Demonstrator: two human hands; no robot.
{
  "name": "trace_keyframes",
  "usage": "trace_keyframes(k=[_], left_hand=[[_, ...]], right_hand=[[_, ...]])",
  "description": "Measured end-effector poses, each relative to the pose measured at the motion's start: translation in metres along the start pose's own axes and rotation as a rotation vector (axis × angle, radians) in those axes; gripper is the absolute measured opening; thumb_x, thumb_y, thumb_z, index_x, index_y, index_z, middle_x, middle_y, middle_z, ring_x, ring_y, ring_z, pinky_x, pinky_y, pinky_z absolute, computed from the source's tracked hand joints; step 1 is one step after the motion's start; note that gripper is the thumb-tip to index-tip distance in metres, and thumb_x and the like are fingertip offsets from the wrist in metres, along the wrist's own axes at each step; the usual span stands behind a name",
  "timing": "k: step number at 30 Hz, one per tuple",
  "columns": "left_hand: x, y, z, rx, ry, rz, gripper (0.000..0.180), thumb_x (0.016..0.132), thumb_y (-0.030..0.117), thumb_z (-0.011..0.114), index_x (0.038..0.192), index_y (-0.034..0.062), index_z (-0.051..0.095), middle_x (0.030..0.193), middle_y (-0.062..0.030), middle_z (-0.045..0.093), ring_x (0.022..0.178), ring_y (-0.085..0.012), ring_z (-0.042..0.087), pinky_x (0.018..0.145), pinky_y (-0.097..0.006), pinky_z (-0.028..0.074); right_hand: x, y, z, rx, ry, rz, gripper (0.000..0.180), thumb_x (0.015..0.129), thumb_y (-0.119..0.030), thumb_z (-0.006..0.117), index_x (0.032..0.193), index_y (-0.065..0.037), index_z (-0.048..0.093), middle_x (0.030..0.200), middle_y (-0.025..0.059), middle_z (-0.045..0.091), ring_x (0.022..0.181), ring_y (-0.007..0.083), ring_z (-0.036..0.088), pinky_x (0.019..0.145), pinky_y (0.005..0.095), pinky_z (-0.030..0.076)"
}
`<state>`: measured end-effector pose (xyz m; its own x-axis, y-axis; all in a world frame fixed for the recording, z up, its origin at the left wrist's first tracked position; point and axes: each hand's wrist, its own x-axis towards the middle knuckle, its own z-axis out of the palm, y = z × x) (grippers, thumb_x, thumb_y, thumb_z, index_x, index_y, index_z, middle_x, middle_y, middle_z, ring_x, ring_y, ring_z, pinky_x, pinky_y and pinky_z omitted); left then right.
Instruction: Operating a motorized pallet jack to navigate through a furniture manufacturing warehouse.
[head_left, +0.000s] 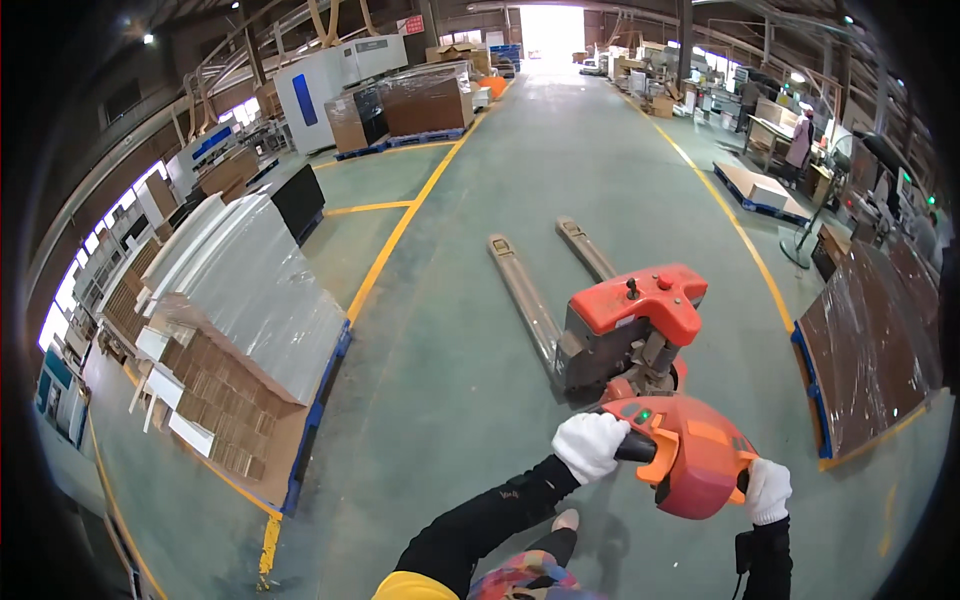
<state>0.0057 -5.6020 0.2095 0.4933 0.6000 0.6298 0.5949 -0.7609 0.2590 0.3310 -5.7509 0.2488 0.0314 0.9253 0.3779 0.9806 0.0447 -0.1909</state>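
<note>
In front of me stands a red powered pallet jack [640,300], its two bare forks [525,300] pointing away up the aisle. Its red and orange control handle [700,460] is tilted toward me, with a small green light lit on it. My left hand [590,447], in a white knit glove, is wrapped round the black grip on the handle's left side. On the right side, my right hand [768,492], also in a white glove, is closed round the other grip; its fingers are partly hidden.
Left of the aisle, a blue pallet [315,430] carries wrapped white panels [260,290] and cardboard pieces [215,400]. At right, wrapped brown boards [870,340] stand on another pallet. Yellow lines [400,240] border the green floor. A person [800,140] stands far right, beyond a low pallet [760,190].
</note>
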Motion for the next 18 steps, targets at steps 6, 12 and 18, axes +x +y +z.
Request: trace_keyframes(k=[6, 12, 18], left_hand=[[0.072, 0.005, 0.060, -0.011, -0.032, -0.088, 0.021, 0.073, 0.017, 0.066, 0.093, 0.0138, 0.064, 0.071, -0.0054, 0.056, 0.064, -0.0263, 0.061, 0.057, -0.040, 0.050], [0.189, 0.008, 0.080, -0.293, -0.694, -0.291, 0.020, 0.079, 0.019, 0.064, 0.096, 0.0087, 0.061, 0.091, -0.0145, 0.068, 0.089, -0.0348, 0.068, 0.078, -0.046, 0.054], [0.277, 0.011, 0.143, -0.390, -0.786, -0.290, 0.031, 0.079, 0.029, 0.067, 0.102, 0.0092, 0.059, 0.085, -0.0162, 0.067, 0.084, -0.0370, 0.068, 0.075, -0.047, 0.053]], right_hand=[[0.074, 0.099, 0.015, 0.025, -0.069, 0.030, 0.024, 0.084, -0.021, 0.054, 0.068, -0.005, 0.064, 0.060, 0.0149, 0.058, 0.055, 0.0336, 0.060, 0.050, 0.0400, 0.042], [0.161, 0.189, 0.030, 0.089, -0.058, 0.006, 0.028, 0.082, -0.028, 0.056, 0.079, -0.007, 0.073, 0.063, 0.0123, 0.061, 0.061, 0.0309, 0.063, 0.057, 0.0379, 0.047], [0.241, 0.315, 0.043, 0.397, -0.096, 0.109, 0.028, 0.080, -0.029, 0.066, 0.093, -0.006, 0.074, 0.077, 0.0116, 0.069, 0.070, 0.0274, 0.068, 0.064, 0.0365, 0.052]])
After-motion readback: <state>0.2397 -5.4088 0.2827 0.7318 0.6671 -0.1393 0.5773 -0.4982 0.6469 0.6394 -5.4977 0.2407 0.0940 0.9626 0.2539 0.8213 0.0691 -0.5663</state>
